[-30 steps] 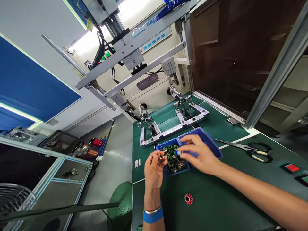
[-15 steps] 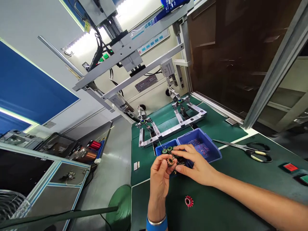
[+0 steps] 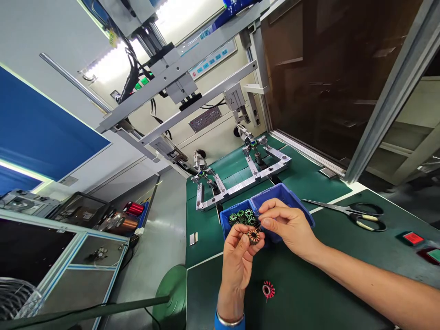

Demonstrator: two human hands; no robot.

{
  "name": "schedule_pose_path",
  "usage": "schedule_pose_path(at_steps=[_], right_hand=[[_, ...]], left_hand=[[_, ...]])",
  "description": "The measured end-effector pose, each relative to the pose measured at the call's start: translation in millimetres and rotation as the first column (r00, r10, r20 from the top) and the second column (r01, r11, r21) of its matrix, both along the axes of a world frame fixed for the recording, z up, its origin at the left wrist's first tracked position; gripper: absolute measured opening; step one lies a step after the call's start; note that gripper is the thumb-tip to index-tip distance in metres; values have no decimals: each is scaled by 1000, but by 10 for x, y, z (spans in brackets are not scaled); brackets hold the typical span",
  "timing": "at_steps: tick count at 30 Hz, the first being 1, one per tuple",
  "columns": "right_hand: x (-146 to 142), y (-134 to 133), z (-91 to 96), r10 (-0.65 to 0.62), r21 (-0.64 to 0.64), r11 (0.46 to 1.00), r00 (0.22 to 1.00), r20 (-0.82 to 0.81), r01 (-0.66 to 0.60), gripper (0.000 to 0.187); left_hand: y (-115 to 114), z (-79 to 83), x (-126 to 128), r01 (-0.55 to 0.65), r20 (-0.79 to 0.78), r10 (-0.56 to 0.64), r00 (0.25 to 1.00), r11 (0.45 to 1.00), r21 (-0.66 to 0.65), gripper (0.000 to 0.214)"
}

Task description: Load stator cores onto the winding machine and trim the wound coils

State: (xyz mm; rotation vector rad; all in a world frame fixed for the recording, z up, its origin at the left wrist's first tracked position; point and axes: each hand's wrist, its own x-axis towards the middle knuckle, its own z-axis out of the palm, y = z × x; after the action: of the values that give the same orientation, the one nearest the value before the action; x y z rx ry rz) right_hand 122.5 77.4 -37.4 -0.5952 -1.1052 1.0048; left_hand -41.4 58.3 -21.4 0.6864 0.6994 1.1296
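My left hand [image 3: 237, 270] holds a copper-wound toroidal coil [image 3: 253, 236] between thumb and fingers. My right hand [image 3: 287, 227] is just beside that coil, its thumb and forefinger pinched on what looks like a thin wire lead. Below both hands, a blue plastic bin [image 3: 226, 224] holds a heap of green-wound toroidal coils [image 3: 242, 216]. My hands hide part of that bin. A red-wound toroidal coil [image 3: 268, 289] lies alone on the green mat [image 3: 309, 286], below my right wrist.
A second blue bin [image 3: 287, 195] adjoins the first. Steel scissors [image 3: 357, 211] lie to the right. Beyond the bins stands a metal fixture [image 3: 240, 181] with pneumatic clamps. A dark glass door [image 3: 330, 78] stands at the upper right, and the mat's edge runs along the left.
My right hand has moved from over the bins to the held coil, and its fingers now pinch beside it. My left hand has moved right and closer to the bins.
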Motion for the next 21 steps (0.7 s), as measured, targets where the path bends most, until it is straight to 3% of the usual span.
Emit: schedule_pose_path(at_steps=[6,10,17,21], right_hand=[[62,48,-42,237,55,965,946,222,-255,31],[24,23,-75,345,38,930,906,246,-365,35],[-28,13,-79,296,45,951,943,149,-306,21],[-48,-22,-47,200,55,976,967,156,-210,25]], left_hand=[[15,-2,-35,-3,45,5,999,1000,-27,24],[2,12,-6,36,39,-34,999,998,-42,29],[-18,-21,8,61,24,-60,998,997,-47,26],[-22,-34,16,23,14,-23,1000,1000,6,25]])
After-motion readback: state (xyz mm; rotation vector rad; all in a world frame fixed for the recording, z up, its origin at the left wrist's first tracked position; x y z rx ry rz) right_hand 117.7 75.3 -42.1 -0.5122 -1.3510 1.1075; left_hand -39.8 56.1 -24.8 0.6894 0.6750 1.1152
